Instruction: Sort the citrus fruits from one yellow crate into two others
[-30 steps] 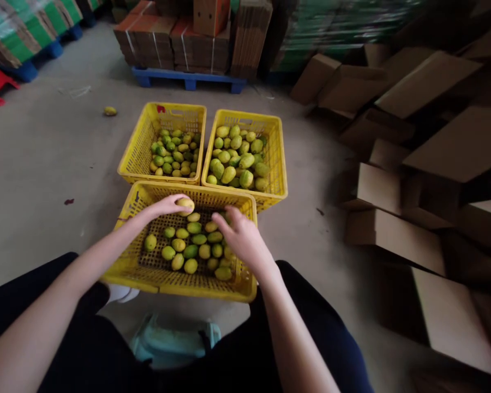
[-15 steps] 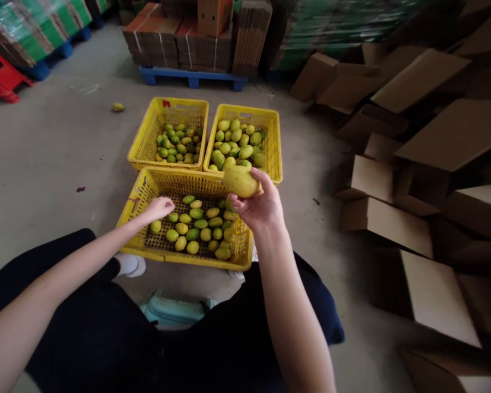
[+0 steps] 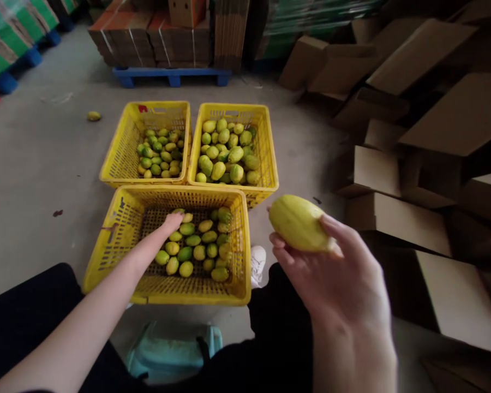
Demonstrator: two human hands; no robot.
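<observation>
In my right hand (image 3: 335, 267), raised close to the camera right of the crates, I hold a large yellow lemon (image 3: 298, 222), fingers beneath it and thumb on its near end. My left hand (image 3: 173, 221) reaches into the front yellow crate (image 3: 188, 296), fingers curled against a small lemon (image 3: 187, 218) at the back of the layer; the fingertips are partly hidden. Green and yellow lemons (image 3: 193, 240) lie loosely over the middle and right of that crate's slatted floor.
Behind stand a left crate (image 3: 114, 147) of smaller lemons and a right crate (image 3: 272, 158) of larger ones. A stray lemon (image 3: 94, 116) lies on the floor. Cardboard boxes (image 3: 413, 221) pile up at right; a blue pallet (image 3: 174, 75) bears flattened cartons. A turquoise stool (image 3: 172, 355) is below.
My right hand has moved right and closer to the camera with the large lemon. My left hand has reached from the crate's left side to the lemons. The view has shifted.
</observation>
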